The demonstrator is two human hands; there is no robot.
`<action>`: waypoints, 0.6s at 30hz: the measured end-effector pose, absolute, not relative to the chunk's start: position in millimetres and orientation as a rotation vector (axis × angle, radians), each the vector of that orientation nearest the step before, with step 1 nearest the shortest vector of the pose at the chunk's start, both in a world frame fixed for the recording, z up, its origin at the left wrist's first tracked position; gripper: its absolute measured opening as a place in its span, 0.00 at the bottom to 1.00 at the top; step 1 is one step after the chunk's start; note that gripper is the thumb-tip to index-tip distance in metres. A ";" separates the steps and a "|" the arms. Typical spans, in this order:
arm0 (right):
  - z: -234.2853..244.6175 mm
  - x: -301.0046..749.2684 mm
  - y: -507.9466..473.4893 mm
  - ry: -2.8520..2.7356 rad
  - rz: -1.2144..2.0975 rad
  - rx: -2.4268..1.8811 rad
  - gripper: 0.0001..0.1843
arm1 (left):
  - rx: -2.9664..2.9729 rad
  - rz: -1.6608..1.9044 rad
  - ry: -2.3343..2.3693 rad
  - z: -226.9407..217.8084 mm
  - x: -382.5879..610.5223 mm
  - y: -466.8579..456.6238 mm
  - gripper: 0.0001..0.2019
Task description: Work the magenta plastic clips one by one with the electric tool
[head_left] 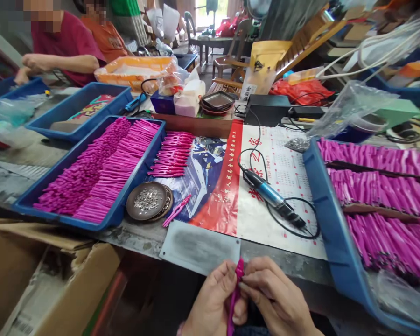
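Low in the picture, my left hand (213,303) and my right hand (278,298) meet around one thin magenta plastic piece (237,275). Both hands pinch it, the left lower on its shaft, the right near its upper end. Ahead on the table lies a blue electric screwdriver (271,197) with a black cord. A round brown dish of small metal screws (147,200) sits to the left, with a loose magenta piece (177,210) beside it. A row of assembled magenta pieces (171,154) lies on the printed calendar sheet.
A blue tray (38,196) full of magenta pieces stands at left, another blue tray (331,224) of them at right. A cardboard box (49,280) sits low left. Two other people sit at the far left behind more blue trays. A grey metal plate (199,247) lies at the table's edge.
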State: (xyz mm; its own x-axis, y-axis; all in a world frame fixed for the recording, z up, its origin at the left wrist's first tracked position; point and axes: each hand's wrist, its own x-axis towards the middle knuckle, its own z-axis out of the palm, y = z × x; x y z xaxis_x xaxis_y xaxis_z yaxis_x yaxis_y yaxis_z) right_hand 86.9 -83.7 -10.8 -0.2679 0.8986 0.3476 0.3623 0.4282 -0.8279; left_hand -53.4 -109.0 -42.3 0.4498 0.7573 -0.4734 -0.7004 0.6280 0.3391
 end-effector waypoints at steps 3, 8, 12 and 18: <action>-13.3 95.4 -87.7 -1.729 0.826 -1.080 0.06 | 0.056 0.872 0.599 -44.3 -50.4 -106.9 0.15; -16.9 112.8 -96.4 -1.601 0.945 -1.139 0.07 | -0.055 0.801 0.589 -41.4 -45.1 -101.0 0.14; -19.1 117.2 -98.7 -1.652 0.952 -1.128 0.08 | -0.085 0.785 0.586 -40.6 -38.4 -99.0 0.14; -17.9 111.2 -95.0 -1.697 0.792 -1.174 0.05 | -0.019 0.790 0.585 -41.0 -35.0 -99.8 0.12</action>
State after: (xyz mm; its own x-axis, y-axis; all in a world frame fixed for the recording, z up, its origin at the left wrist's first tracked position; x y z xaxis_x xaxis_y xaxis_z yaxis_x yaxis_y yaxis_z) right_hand 111.2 -95.0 -17.9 -0.1459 0.9386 0.3126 0.3635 0.3447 -0.8655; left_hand -35.0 -99.8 -41.0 0.5549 0.6636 -0.5018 -0.6736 0.7123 0.1972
